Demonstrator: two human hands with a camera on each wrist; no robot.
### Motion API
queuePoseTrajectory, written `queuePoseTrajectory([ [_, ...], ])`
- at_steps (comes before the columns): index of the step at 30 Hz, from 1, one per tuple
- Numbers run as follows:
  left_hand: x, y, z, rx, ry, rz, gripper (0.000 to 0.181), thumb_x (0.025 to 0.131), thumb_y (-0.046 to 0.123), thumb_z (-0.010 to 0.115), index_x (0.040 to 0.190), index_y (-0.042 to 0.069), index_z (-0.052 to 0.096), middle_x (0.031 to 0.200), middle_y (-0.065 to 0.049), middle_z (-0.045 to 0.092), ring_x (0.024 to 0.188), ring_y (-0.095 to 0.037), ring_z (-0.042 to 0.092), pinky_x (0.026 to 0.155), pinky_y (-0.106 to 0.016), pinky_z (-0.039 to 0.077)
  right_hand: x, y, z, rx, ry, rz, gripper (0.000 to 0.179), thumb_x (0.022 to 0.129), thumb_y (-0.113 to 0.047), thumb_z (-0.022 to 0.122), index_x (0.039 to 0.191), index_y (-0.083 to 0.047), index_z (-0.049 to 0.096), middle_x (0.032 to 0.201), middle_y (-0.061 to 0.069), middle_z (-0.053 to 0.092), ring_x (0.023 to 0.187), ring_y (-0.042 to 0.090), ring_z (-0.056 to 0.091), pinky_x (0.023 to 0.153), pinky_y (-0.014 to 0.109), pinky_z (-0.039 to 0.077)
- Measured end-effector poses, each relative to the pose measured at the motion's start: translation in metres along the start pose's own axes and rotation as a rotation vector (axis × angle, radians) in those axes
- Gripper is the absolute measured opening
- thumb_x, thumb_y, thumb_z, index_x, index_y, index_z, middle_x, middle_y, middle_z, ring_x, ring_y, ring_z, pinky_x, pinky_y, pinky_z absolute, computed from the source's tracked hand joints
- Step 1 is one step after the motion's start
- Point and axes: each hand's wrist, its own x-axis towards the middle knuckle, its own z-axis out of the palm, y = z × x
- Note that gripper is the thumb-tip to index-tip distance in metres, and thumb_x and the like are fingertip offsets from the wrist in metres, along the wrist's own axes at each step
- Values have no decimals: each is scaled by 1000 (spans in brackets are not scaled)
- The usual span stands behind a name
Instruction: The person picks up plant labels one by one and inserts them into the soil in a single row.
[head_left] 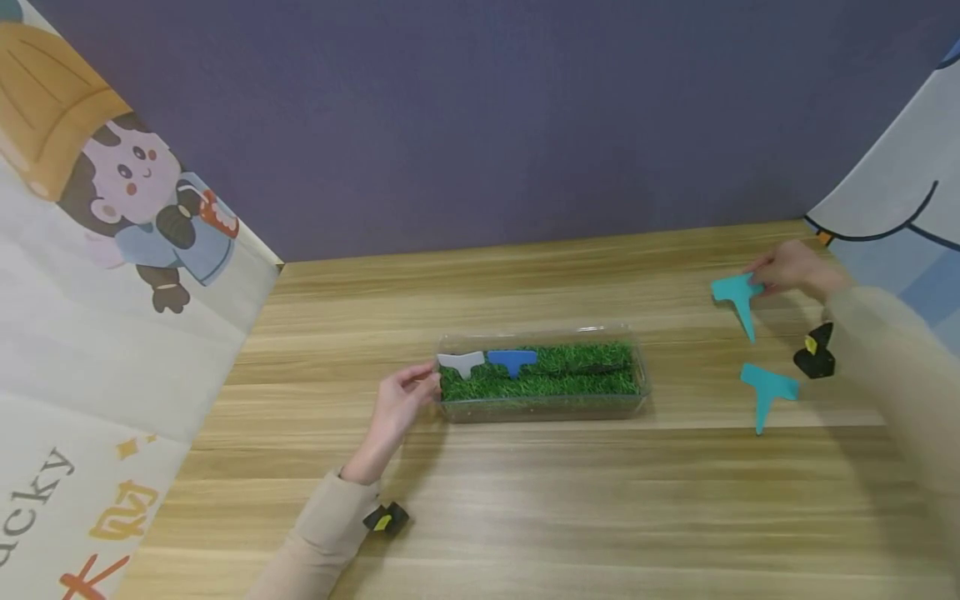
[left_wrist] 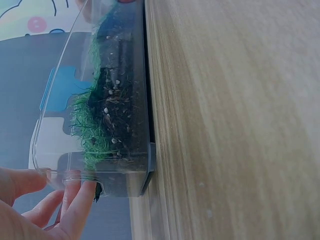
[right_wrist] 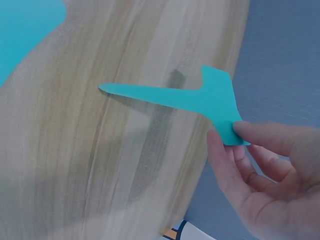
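My right hand [head_left: 791, 268] pinches one end of the crossbar of a teal T-shaped plant label [right_wrist: 217, 107] between thumb and fingers. The label's pointed stem slants down close over the table. A second teal plant label [head_left: 767, 392] lies nearer to me on the wood. At the left end of a clear plastic box [head_left: 543, 408], my left hand [head_left: 405, 396] grips the wall, thumb at the rim and fingers against the outside. Green grass [head_left: 577, 383] over dark soil [left_wrist: 117, 107] fills the box. In it stand a white plant label [head_left: 461, 362] and a blue plant label [head_left: 512, 360].
The wooden table [head_left: 600, 508] meets a dark blue-grey panel [head_left: 487, 125] at the back. Cartoon-printed sheets rise on the left [head_left: 127, 333] and right. A black wrist device [head_left: 386, 519] sits by the left sleeve, and another [head_left: 816, 352] by the right sleeve.
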Motion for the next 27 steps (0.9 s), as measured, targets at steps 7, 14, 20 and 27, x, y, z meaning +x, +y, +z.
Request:
queuePoseTrajectory([
  [7, -2, 0, -4, -1, -10, 20, 30, 84, 5, 57, 113, -4, 55, 101, -22, 60, 84, -29, 61, 78, -35, 53, -13, -11, 1, 12, -1, -27, 42, 88, -9, 46, 114, 23, 40, 115, 41, 38, 76, 28, 63, 70, 41, 54],
  [14, -3, -1, -6, 6, -14, 17, 30, 84, 5, 57, 113, -3, 56, 101, -22, 60, 82, -26, 62, 78, -33, 53, -24, -21, 1, -35, 23, -39, 49, 90, -24, 47, 119, 15, 41, 119, 37, 41, 75, 22, 63, 77, 51, 48],
  [20, -4, -2, -8, 11, -10, 12, 29, 84, 6, 58, 112, -3, 57, 101, -20, 61, 79, -22, 62, 77, -32, 54, -32, -33, 4, -9, 91, -50, 48, 89, -26, 50, 117, 13, 45, 103, 28, 56, 66, 10, 61, 71, 44, 52],
  [27, -7, -2, -11, 9, -7, 9, 29, 85, 6, 57, 112, -3, 57, 100, -21, 61, 80, -24, 62, 78, -35, 53, -44, -48, 10, 23, 141, -69, 45, 88, -24, 52, 114, 12, 47, 98, 23, 59, 63, 6, 60, 67, 36, 54],
])
